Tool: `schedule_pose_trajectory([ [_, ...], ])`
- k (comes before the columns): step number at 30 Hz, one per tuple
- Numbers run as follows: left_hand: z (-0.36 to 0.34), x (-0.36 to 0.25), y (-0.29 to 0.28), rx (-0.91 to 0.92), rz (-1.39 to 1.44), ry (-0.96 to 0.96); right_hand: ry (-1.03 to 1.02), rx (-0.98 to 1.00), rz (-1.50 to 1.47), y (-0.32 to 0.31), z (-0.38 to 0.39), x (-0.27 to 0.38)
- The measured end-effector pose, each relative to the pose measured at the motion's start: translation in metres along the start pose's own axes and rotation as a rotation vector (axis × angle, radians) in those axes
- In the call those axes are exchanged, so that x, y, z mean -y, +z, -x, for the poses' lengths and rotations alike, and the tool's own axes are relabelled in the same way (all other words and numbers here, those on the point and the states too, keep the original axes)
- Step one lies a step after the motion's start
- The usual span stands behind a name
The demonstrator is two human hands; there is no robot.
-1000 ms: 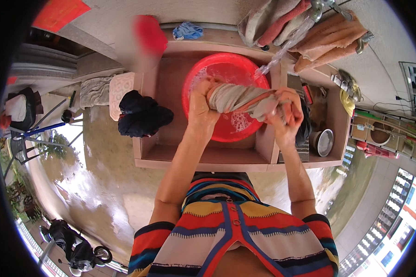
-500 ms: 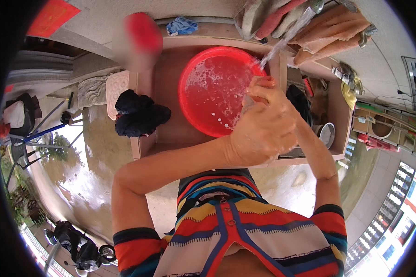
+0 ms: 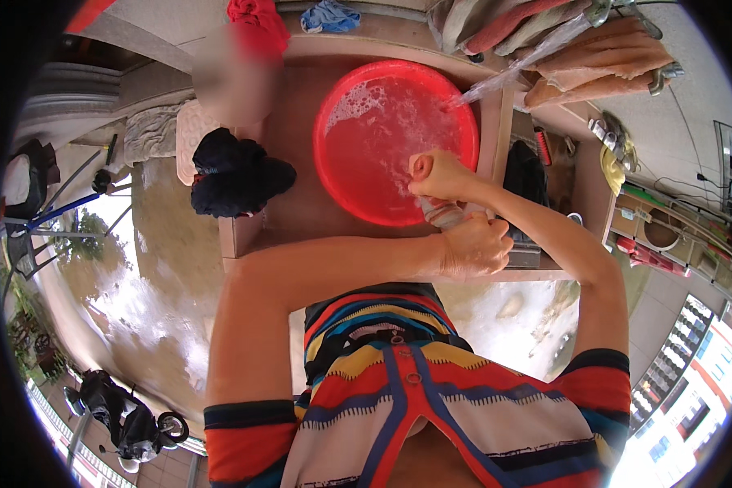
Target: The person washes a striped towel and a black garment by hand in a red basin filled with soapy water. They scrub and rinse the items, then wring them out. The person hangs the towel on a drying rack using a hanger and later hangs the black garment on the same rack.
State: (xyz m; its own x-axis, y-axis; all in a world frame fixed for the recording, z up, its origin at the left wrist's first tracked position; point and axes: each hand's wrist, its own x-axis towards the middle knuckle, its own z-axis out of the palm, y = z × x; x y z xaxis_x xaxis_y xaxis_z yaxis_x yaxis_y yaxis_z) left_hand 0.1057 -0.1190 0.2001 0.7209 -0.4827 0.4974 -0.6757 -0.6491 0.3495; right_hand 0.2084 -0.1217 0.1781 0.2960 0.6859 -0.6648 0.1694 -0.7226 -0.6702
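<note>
A wet, greyish cloth is stretched and twisted between my two hands, just above the near right rim of a red basin. My left hand is closed round its lower end, over the sink's front edge. My right hand makes a fist on the upper end, above the basin. Foamy water fills the basin, and a stream of water from the tap at the upper right pours into it. Most of the cloth is hidden inside my fists.
Dark clothing hangs over the sink's left wall, beside a pale washboard. A blue cloth and a red cloth lie on the back ledge. Gloves and brown cloths hang at the upper right. A red-bristled brush is right of the basin.
My hands, bunched together on the cloth before, are now apart with the cloth twisted between them. My right hand has moved left over the basin. The whole view has shifted slightly.
</note>
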Motion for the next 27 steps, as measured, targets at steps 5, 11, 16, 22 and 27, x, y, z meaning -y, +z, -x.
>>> schedule_pose_trajectory([
  [5, 0.021, -0.014, 0.065, 0.118, -0.061, -0.041, -0.027, 0.093, 0.251, 0.036, -0.016, -0.031],
  [11, 0.031, -0.014, 0.100, 0.310, -0.240, -0.001, 0.061, 0.180, 0.365, 0.062, -0.029, -0.046],
  [16, 0.045, -0.015, 0.148, 0.232, -0.288, -0.078, 0.021, 0.144, 0.388, 0.082, -0.043, -0.068],
  [22, 0.049, -0.007, 0.188, 0.132, 1.180, -0.824, 0.045, 0.130, 0.489, 0.091, -0.055, -0.074],
  [27, 0.044, 0.000, 0.162, 0.418, 0.766, -0.837, 0.041, 0.106, 0.541, 0.096, -0.054, -0.074],
])
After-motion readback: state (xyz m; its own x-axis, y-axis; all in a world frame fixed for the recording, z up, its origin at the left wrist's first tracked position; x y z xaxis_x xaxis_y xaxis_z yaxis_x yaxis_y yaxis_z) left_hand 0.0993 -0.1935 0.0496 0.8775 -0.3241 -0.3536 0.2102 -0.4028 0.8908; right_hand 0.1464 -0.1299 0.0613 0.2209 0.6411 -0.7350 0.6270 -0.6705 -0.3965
